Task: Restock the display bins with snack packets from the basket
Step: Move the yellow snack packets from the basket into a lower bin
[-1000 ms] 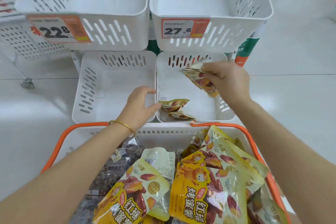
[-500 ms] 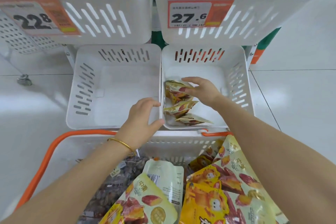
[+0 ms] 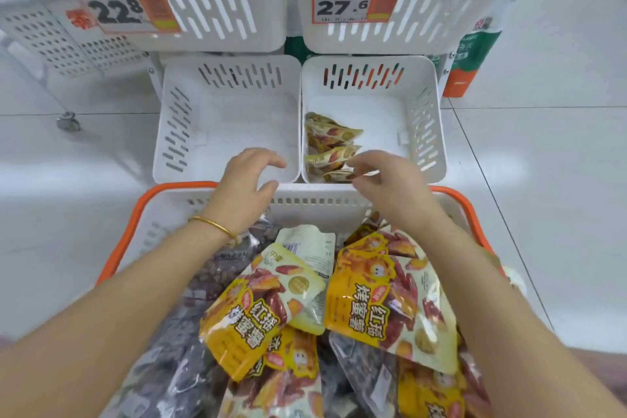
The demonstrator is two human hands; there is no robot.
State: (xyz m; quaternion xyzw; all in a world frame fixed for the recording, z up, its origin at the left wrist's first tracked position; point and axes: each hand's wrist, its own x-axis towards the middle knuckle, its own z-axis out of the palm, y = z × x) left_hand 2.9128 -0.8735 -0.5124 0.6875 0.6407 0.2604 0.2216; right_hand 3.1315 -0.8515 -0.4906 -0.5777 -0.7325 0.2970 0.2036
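Since half a second ago the right hand (image 3: 383, 180) has been drawn back from deep inside the lower right bin (image 3: 420, 132) towards the basket (image 3: 322, 210), and the packet carried a second ago has been left with the others in that bin. The hand is now seen just past the basket's far wall, its fingers loosely curled and nothing held in them; whether its fingertips touch the nearest packet cannot be told. The left hand (image 3: 249, 183) has been kept almost where it was, just beyond the basket's far wall and over the near rim of the lower left bin (image 3: 176, 132). Its fingers and thumb are bent in a loose claw, and nothing is gripped. A gold bangle (image 3: 213, 226) is worn on that wrist, above the basket.

The stocked packets (image 3: 330, 146) are stood on edge in a short row against the left wall of the lower right bin, which is set directly beyond the right half of the basket's far wall. Inside the basket, yellow packets (image 3: 383, 299) are heaped toward its middle and right, some overlapping, and dark packets (image 3: 190, 316) are piled on its left. Both forearms are stretched across the basket. Further beyond the basket, two upper bins (image 3: 268, 20) are mounted above the lower pair, and price tags (image 3: 353, 2) reading 22.8 and 27.6 are fixed to their fronts.
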